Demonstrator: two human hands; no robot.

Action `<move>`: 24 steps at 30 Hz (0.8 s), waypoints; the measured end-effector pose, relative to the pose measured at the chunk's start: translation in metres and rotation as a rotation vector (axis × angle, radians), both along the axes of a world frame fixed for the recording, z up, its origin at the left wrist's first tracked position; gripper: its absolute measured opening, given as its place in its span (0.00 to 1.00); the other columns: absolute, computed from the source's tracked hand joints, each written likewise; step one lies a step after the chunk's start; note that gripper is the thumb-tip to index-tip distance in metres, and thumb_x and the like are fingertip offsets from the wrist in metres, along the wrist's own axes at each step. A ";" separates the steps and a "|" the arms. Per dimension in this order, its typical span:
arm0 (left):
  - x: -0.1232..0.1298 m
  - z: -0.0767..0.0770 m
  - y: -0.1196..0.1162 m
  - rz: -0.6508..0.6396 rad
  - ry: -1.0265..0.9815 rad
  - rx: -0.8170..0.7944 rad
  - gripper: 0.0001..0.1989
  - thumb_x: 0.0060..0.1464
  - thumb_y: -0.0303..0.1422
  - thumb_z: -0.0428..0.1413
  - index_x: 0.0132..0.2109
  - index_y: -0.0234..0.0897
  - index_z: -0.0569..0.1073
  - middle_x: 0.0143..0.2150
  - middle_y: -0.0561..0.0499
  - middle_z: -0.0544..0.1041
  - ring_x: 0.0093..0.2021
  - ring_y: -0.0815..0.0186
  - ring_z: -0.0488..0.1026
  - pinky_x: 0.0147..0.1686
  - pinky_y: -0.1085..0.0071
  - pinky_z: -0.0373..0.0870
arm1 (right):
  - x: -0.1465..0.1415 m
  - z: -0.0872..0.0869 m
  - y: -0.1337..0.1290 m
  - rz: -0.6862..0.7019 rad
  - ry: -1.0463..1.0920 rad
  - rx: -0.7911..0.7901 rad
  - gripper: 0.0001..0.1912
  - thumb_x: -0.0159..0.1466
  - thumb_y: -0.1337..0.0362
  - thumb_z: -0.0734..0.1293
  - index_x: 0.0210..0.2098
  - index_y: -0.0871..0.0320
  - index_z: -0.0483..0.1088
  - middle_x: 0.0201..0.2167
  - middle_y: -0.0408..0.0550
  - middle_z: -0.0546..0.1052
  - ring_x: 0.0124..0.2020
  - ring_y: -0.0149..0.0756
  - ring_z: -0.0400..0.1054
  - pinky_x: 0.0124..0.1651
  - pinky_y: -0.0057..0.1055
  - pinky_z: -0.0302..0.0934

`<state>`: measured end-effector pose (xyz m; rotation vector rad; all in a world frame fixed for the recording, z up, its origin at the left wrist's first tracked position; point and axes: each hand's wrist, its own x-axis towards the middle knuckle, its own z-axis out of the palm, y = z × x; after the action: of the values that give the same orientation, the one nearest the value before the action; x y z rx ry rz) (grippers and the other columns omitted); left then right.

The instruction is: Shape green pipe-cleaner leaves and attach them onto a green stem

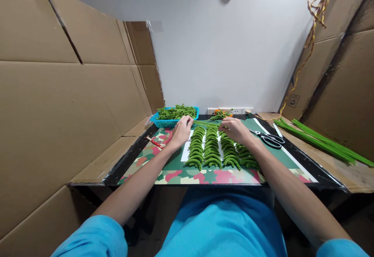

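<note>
Several thin green chenille stems (pixel 207 124) stretch across between my two hands. My left hand (pixel 182 129) pinches their left end, in front of the blue basket. At the other end, my right hand (pixel 233 128) has its fingers closed around them, above the rows. Below the hands, bent green chenille pieces (pixel 212 147) lie in neat columns, partly on white paper (pixel 185 153). My right wrist covers part of the rightmost column.
A blue basket (pixel 163 123) heaped with green pieces stands at the back left. Black-handled scissors (pixel 271 140) lie right of the mat (pixel 175 165). Loose green stems (pixel 321 144) rest farther right. Orange bead-like pieces on green stems (pixel 222 114) sit near the wall. Cardboard panels (pixel 73 105) flank the table.
</note>
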<state>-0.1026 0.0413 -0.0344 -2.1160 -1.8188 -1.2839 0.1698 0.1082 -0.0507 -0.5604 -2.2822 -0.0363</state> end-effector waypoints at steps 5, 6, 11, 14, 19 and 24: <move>0.001 0.001 -0.001 0.025 0.014 0.025 0.12 0.71 0.36 0.49 0.37 0.42 0.68 0.42 0.46 0.74 0.43 0.57 0.72 0.46 0.64 0.66 | -0.001 0.000 -0.001 0.007 0.027 -0.030 0.11 0.68 0.75 0.72 0.31 0.57 0.81 0.30 0.48 0.81 0.33 0.38 0.74 0.38 0.30 0.62; 0.002 0.002 -0.001 0.028 0.015 0.031 0.12 0.72 0.36 0.49 0.37 0.41 0.68 0.42 0.46 0.74 0.43 0.57 0.72 0.46 0.64 0.66 | -0.002 0.000 -0.002 0.009 0.033 -0.037 0.11 0.68 0.75 0.72 0.31 0.57 0.81 0.30 0.47 0.81 0.32 0.37 0.73 0.38 0.30 0.62; 0.003 0.002 -0.003 0.028 0.004 0.057 0.12 0.72 0.36 0.50 0.37 0.41 0.68 0.43 0.47 0.74 0.42 0.58 0.71 0.45 0.64 0.66 | -0.002 0.002 -0.003 0.025 0.049 -0.058 0.11 0.68 0.74 0.73 0.30 0.57 0.82 0.29 0.47 0.81 0.29 0.35 0.73 0.36 0.29 0.62; 0.003 0.002 -0.002 0.021 -0.016 0.064 0.11 0.72 0.35 0.50 0.37 0.41 0.68 0.42 0.47 0.73 0.42 0.58 0.71 0.45 0.64 0.65 | -0.002 0.002 -0.004 0.029 0.049 -0.060 0.11 0.69 0.72 0.73 0.30 0.57 0.82 0.28 0.47 0.80 0.29 0.35 0.73 0.37 0.29 0.62; 0.000 -0.002 0.001 -0.012 -0.075 0.049 0.12 0.70 0.35 0.52 0.35 0.41 0.68 0.38 0.49 0.72 0.42 0.59 0.71 0.46 0.65 0.66 | 0.003 0.002 -0.007 0.034 0.017 -0.044 0.09 0.72 0.70 0.71 0.34 0.57 0.82 0.31 0.48 0.81 0.32 0.37 0.73 0.38 0.31 0.63; -0.003 -0.005 0.005 -0.048 -0.180 0.018 0.12 0.70 0.34 0.51 0.34 0.41 0.66 0.32 0.53 0.71 0.35 0.63 0.69 0.39 0.68 0.65 | 0.004 0.001 -0.010 0.041 -0.011 -0.021 0.06 0.73 0.69 0.70 0.41 0.57 0.82 0.38 0.51 0.82 0.40 0.42 0.76 0.44 0.34 0.66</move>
<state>-0.1053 0.0461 -0.0393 -2.1084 -1.8230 -1.5417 0.1742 0.0982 -0.0499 -0.5249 -2.3068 0.0047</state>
